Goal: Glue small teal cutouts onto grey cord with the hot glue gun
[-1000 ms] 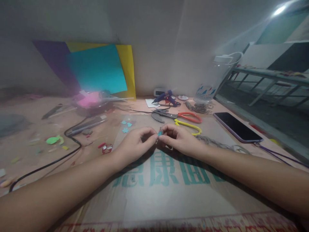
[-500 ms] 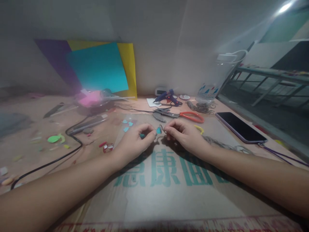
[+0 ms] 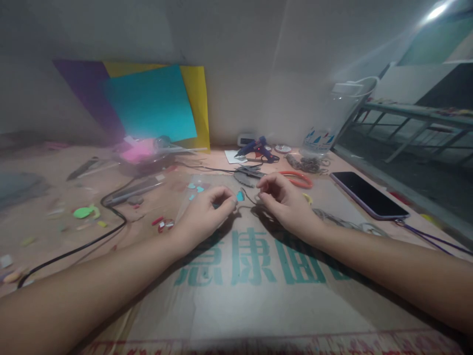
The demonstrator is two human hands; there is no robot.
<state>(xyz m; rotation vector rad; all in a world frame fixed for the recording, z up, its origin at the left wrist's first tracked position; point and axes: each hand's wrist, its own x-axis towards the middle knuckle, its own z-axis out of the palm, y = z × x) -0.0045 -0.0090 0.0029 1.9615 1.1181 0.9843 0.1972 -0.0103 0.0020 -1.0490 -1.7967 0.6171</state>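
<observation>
Near the middle of the cardboard, my left hand (image 3: 212, 212) pinches a small teal piece (image 3: 240, 195) that shows just past its fingertips. A thin dark cord (image 3: 249, 197) runs from beside the teal piece toward my right hand (image 3: 286, 204). The thumb and index finger of my right hand are a little apart, and the cord passes close to them. Several small light-blue pieces (image 3: 200, 189) lie behind my left hand.
Behind my right hand lie orange-handled pliers (image 3: 297, 179), with a blue glue gun (image 3: 257, 149) farther back. A phone (image 3: 368, 194) rests at the right, near a clear bottle (image 3: 321, 123). A black cable (image 3: 79, 247) crosses the left side among scraps.
My right thumb and index finger have parted, and the hand has risen slightly. The teal piece has shifted a little left with my left fingertips.
</observation>
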